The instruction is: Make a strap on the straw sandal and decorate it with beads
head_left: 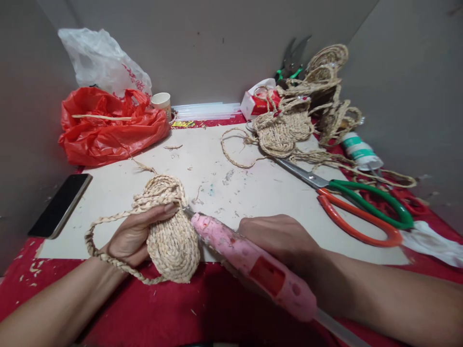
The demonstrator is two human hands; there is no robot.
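My left hand grips a small slipper-shaped piece of braided straw, thumb on top. A loose plaited tail of the same straw loops around to the left over my wrist. In my right hand is a pink hot glue gun, with a clear glue stick poking out of its back end. The gun's metal nozzle meets the right edge of the braided piece, near my left thumb. My right fingers are mostly hidden behind the gun.
Large scissors with green and orange handles lie at right, beside more braided straw pieces. A phone, a red plastic bag and a paper cup stand left. Glue sticks and a tissue pack lie behind.
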